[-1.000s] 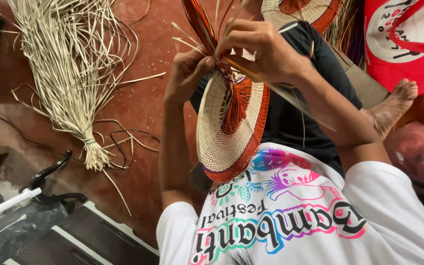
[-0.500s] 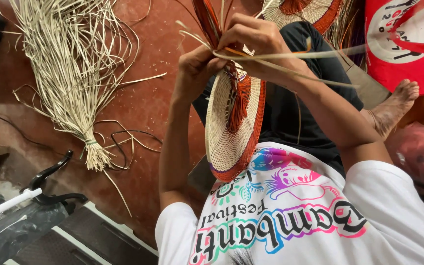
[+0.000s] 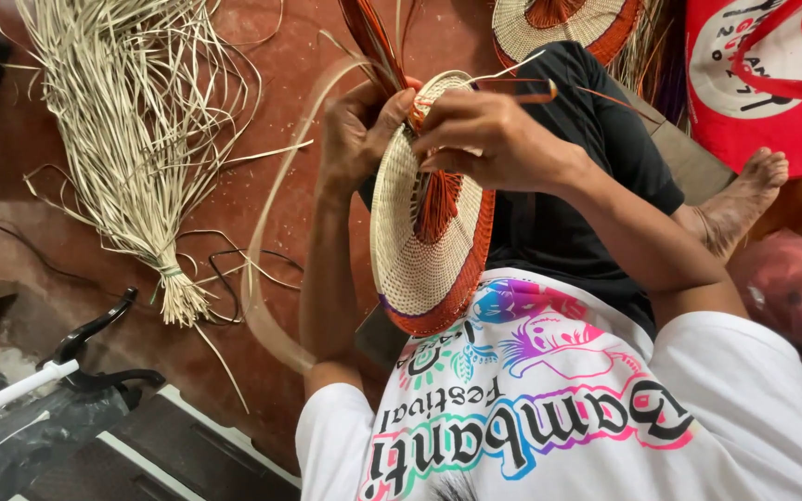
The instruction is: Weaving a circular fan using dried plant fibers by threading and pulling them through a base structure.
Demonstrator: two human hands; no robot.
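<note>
The person sits on the floor with a round woven disc (image 3: pixel 424 250) held up on edge in front of the chest — pale in its body, orange at the rim and in a fan-shaped centre. Its flat face turns toward the left, and its long line runs from the hands down to the lap, where the lower rim nearly meets the white shirt (image 3: pixel 559 417).

Both hands meet at the top rim. The left hand (image 3: pixel 356 130) is clenched on the rim from the far side, thumb pressed over the edge beside a sheaf of orange strips (image 3: pixel 373 42) that rises past the top of the view. The right hand (image 3: pixel 485 139) lies across the near face, fingers pinched on a thin strand (image 3: pixel 512 85) that leads off to the right. So the working point sits right between the two thumbs, above the disc's centre, with the right hand the nearer to the loose end.

A wide pale strip (image 3: pixel 262 250) loops out from the top, down the left arm's outer side toward the elbow — blurred.

On the red floor (image 3: pixel 280 121) to the left lies a tied bundle of pale fibre (image 3: pixel 132 130). A second disc (image 3: pixel 563 23) lies beyond the knee, with a red bag (image 3: pixel 763 83) to the right.
</note>
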